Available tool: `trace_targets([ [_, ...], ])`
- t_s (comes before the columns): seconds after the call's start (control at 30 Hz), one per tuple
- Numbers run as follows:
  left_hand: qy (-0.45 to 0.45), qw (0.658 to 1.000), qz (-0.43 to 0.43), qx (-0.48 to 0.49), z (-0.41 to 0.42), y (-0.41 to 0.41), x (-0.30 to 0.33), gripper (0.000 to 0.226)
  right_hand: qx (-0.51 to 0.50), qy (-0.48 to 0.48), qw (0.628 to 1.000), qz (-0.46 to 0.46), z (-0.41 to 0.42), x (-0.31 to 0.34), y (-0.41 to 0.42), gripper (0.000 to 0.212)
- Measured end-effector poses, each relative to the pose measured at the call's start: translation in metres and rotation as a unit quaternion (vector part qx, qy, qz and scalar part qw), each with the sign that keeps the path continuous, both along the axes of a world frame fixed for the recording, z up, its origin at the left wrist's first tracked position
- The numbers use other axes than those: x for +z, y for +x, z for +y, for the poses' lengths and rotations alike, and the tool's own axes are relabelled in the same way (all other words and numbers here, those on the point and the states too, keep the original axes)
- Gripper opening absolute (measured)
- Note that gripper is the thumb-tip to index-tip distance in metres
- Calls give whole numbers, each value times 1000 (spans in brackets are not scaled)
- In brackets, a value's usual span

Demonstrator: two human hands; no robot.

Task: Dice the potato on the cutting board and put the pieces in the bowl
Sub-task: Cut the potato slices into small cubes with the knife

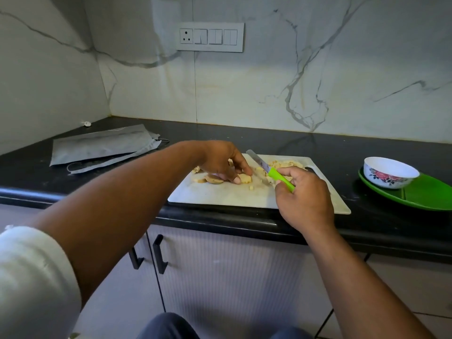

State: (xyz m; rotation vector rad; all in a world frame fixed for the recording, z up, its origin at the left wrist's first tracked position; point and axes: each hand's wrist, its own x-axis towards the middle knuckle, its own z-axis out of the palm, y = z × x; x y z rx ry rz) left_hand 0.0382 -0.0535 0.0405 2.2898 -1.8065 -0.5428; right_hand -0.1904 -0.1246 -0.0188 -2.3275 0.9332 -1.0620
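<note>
1. Table [318, 148]: black top, carrying everything listed here and running under both hands.
2. Grey cloth bags [102, 146]: lying flat on the table, well apart from the left hand, to its left.
3. Cutting board [220, 195]: pale, lying flat near the table's front edge, directly beneath both hands.
4. Green plate [425, 194]: sitting on the table beside the board's right end, well to the right of the right hand.
5. Left hand [223, 160]: reaching over the board's left part, its fingers curling down and pressing on the potato slices; this grip is holding them in place.
6. Right hand [302, 194]: hovering over the board's right part, its grip closing round the knife's green handle.
7. Bowl [390, 172]: white with a flower print, standing on the green plate, right of the right hand and apart from it.
8. Knife [271, 171]: blade angling up and away to the left from the right hand, between the two hands.
9. Potato slices [215, 179]: lying on the board under the left hand's fingertips.
10. Diced pieces [283, 164]: piling on the board just beyond the right hand; a few small cubes are lying near the blade.
</note>
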Motion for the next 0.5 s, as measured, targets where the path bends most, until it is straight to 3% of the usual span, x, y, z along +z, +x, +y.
trace_targets([
  [0.23,-31,994,89,62,-1,-18,-5,19,-4,6,1000,11,0,0,-2,33],
  [0.4,-94,982,-47,156,-8,-40,-21,23,-6,2,1000,18,2,2,0,33],
  [0.5,-99,971,-72,204,-8,-47,-26,30,-6,5,1000,17,3,3,0,32],
])
